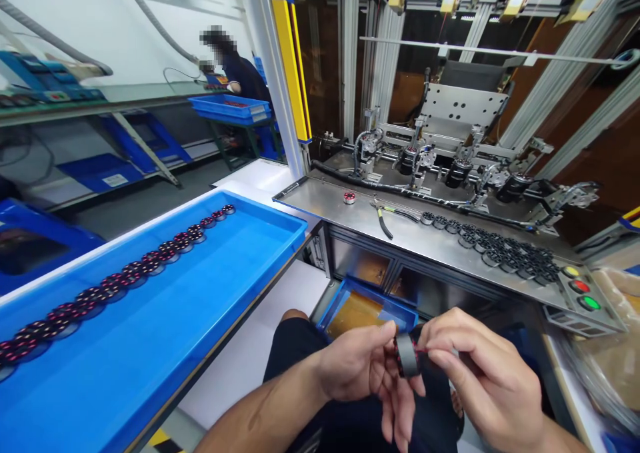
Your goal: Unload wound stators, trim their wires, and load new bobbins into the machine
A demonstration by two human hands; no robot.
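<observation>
Over my lap, my left hand point(367, 366) grips a motor stator point(409, 356), a dark grey ring with red windings at its faces. The stator is tilted on edge between the thumb and fingers. My right hand point(483, 366) is closed in a pinch close against the stator's right face. A bit of thin red wire point(422, 350) shows at those fingertips. On the metal bench ahead lie a single red-wound stator point(349, 198) and cutting pliers point(386, 217) with black and green handles. Several black stator cores point(515, 253) are grouped at the right.
A blue tray point(200, 286) at my left holds a long row of red-wound stators point(135, 273). The winding machine point(450, 153) stands behind the bench. Coloured push buttons point(580, 285) sit at the bench's right end. A blue bin point(367, 310) is below. Another person point(245, 73) works far left.
</observation>
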